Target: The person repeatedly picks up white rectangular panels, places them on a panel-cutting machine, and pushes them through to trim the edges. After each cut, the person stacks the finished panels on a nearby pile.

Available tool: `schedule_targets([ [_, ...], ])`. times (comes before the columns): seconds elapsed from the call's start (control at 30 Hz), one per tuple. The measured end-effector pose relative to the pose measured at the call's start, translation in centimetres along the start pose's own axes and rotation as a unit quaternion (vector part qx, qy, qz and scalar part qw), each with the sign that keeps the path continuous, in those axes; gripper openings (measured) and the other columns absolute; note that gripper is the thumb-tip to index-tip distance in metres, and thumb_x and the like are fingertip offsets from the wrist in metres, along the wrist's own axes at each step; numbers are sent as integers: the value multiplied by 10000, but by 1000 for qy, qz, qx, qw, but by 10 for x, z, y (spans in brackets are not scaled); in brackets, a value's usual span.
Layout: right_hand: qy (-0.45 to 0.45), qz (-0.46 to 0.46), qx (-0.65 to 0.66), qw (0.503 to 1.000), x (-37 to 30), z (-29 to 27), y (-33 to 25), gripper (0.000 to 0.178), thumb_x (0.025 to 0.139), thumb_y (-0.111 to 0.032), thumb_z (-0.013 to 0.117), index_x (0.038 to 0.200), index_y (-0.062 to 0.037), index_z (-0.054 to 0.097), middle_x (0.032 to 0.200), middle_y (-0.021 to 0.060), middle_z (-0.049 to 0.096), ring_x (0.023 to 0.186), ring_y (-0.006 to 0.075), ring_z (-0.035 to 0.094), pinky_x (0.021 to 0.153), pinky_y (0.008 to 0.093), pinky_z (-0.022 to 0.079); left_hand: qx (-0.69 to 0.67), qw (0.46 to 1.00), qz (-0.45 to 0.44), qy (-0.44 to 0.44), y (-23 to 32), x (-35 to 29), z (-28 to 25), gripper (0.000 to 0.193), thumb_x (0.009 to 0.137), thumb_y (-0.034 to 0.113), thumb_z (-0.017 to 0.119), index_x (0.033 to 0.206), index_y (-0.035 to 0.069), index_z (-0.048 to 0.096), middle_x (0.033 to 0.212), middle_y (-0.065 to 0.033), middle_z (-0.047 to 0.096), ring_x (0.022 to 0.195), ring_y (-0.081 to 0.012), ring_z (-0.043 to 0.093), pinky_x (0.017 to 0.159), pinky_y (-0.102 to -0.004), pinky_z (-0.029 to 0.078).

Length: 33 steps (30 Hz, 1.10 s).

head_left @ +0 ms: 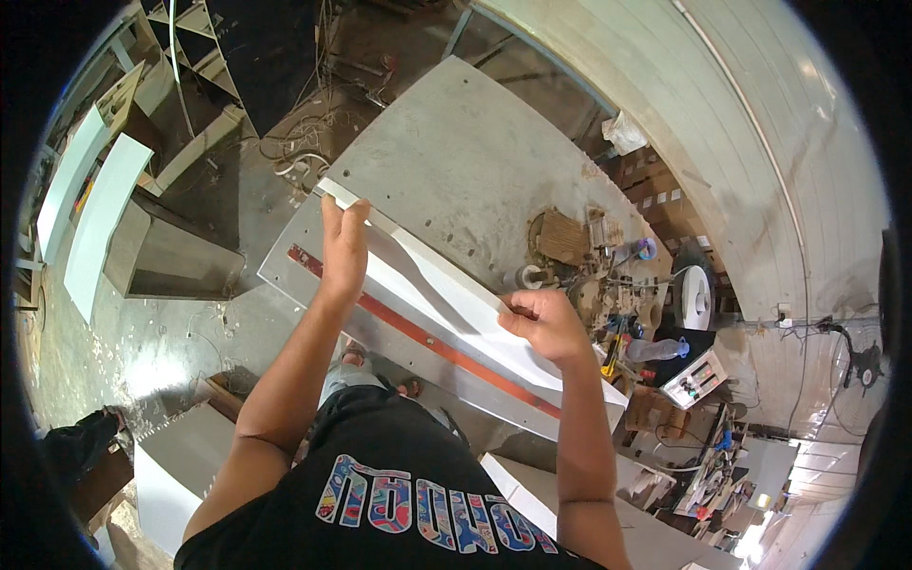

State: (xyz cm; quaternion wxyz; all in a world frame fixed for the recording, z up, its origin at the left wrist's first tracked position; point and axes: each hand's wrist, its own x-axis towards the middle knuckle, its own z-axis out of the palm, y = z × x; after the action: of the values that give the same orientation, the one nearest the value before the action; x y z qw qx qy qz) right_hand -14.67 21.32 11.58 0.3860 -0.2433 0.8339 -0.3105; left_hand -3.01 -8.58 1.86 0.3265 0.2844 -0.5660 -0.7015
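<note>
Fingers of your left hand [347, 242] pinched the long white board [475, 337] near its far end, and those of your right hand [546, 328] gripped its upper edge further along. It was above the grey table [456, 142], beside a red strip [446, 350]. On your right, near the machine parts [594, 285], lay a clear plastic bottle [655, 351] with a blue end; I could not tell its content. Brown cartons [670, 204] stood beyond, their inside hidden. Around were the pale wall [760, 142] and, on your left, the worn floor [190, 332].
</note>
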Motion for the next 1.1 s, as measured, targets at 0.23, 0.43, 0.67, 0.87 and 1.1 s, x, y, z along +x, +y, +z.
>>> schedule_targets([
  [0.23,17,3,16,1000,2,5,-2,260,1006,-197,834,1090,48,807,888,11,753,819,78,638,753,281,515,7,1000,-3,6,4,-1,1,336,1072,314,544,1299,68,510,1170,-82,520,1104,-206,491,1044,-378,424],
  [0.43,38,-1,23,999,1,7,-7,437,959,-369,854,1117,39,827,1014,196,833,946,226,786,874,377,592,0,1000,-14,18,1,-1,2,382,1064,347,549,1317,63,509,1217,-103,525,1151,-233,496,1083,-388,412],
  [0.67,64,-12,17,998,-2,11,-14,489,957,-439,870,1056,37,824,956,144,803,901,194,725,819,359,556,-12,1000,1,22,-7,0,1,424,1060,355,547,1351,50,510,1263,-117,526,1204,-249,496,1122,-389,392],
  [0.87,103,1,-83,991,-9,17,-33,602,967,-568,826,1008,33,817,802,116,751,757,179,668,706,356,525,-4,1000,1,9,-4,-1,1,490,1061,375,530,1406,29,494,1307,-121,521,1235,-255,490,1147,-401,380],
  [1.1,96,-29,-51,994,-14,20,-24,588,968,-566,812,1086,9,835,923,205,802,842,290,771,789,400,575,-1,1000,2,6,-6,-2,-4,587,1063,400,533,1497,9,478,1373,-163,533,1285,-272,498,1174,-434,379],
])
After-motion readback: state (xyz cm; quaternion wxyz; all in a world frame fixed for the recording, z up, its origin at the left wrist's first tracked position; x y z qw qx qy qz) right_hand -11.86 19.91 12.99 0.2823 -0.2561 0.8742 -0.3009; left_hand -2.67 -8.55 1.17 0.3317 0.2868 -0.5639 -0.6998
